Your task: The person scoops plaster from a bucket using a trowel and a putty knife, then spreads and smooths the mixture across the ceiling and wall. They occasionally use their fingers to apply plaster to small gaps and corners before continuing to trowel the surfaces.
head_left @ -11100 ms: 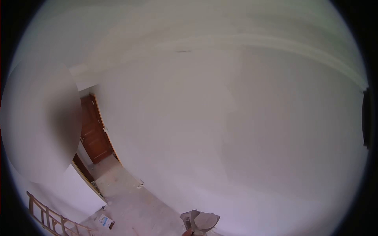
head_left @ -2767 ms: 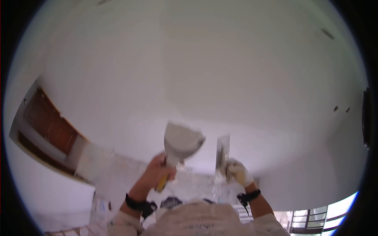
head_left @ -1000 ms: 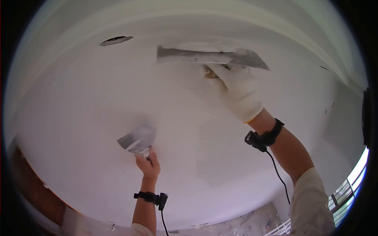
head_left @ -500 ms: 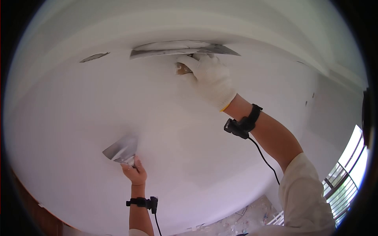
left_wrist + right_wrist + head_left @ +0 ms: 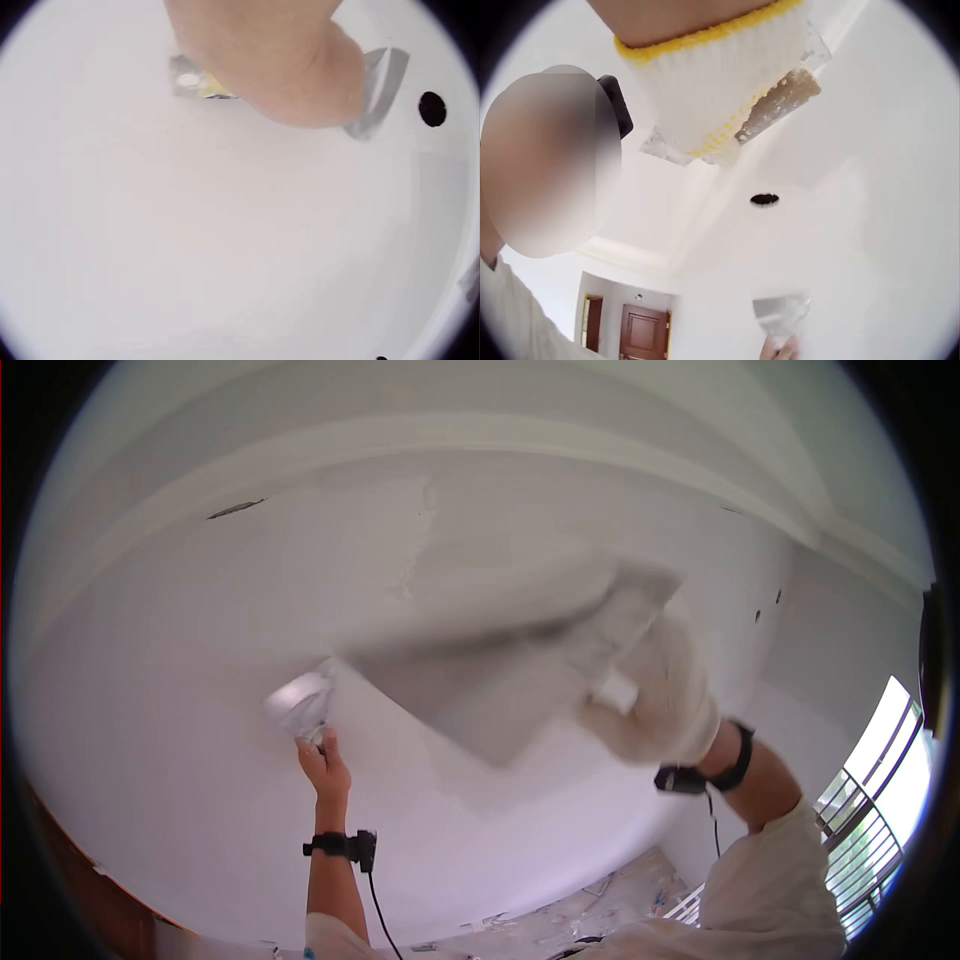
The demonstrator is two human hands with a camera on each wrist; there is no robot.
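Observation:
My bare left hand (image 5: 325, 768) grips a broad putty knife (image 5: 300, 702) at the left, blade up, in front of the wall. In the left wrist view, its yellow handle (image 5: 214, 88) pokes out on one side of the hand and the blade (image 5: 382, 86) on the other. My right hand (image 5: 670, 700), in a white knit glove, grips a wide plastering trowel. Motion blurs the trowel blade (image 5: 510, 695), which slants across the middle of the head view, its left part overlapping near the putty knife. The right wrist view shows the trowel's worn wooden handle (image 5: 780, 101) inside the glove.
A pale wall (image 5: 180, 650) carries a darker grey coated patch with a ragged edge (image 5: 410, 565). A dark hole (image 5: 236, 509) opens high on the left, below the cornice (image 5: 480, 435). At right is a barred window (image 5: 875, 810); a littered floor (image 5: 600, 900) lies below.
From high on the wall, my right hand has brought the trowel down and right, tilting it. My left hand with the putty knife has risen slightly. Much earlier the view faced a doorway.

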